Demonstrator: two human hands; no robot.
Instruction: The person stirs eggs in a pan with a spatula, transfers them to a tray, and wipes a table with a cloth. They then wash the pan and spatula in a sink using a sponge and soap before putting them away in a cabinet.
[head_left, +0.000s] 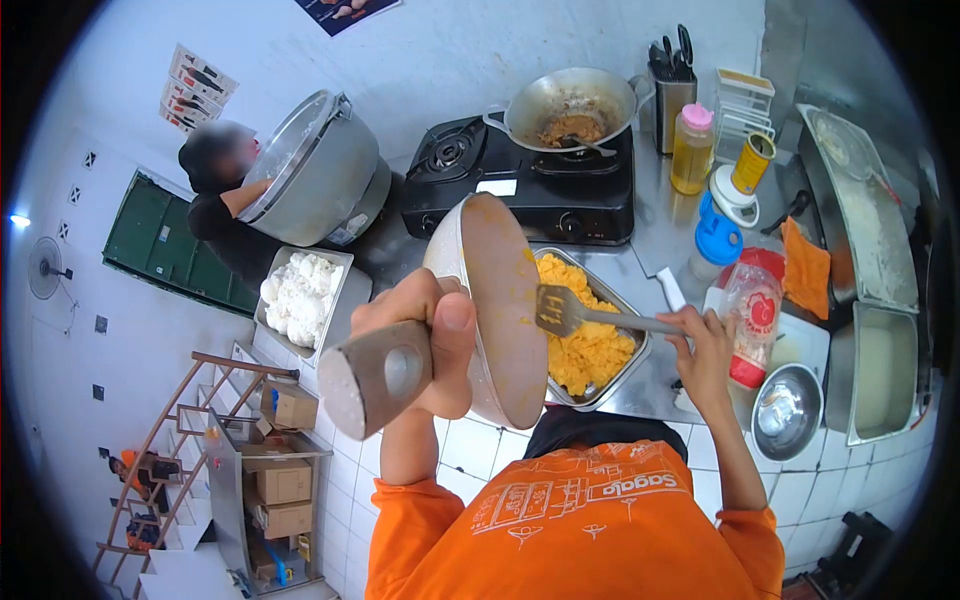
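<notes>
My left hand (452,350) is wrapped round the thick handle of a frying pan (515,340). The pan is lifted and tipped on its side, with yellow smears on its pale inner surface. In my right hand (703,350) is the grey handle of a spatula (560,312), whose slotted blade overlaps the pan's rim in this view. Under the blade, a metal tray (640,352) on the counter holds a heap of scrambled egg (590,345). Part of the tray is hidden behind the pan.
A black gas stove (600,205) bears a wok (520,100) of brown food. Left, another person (235,220) reaches into a large pot (330,190) beside a tray of rice (300,298). An oil bottle (690,155), a plastic bag (750,310) and a steel bowl (787,412) stand right.
</notes>
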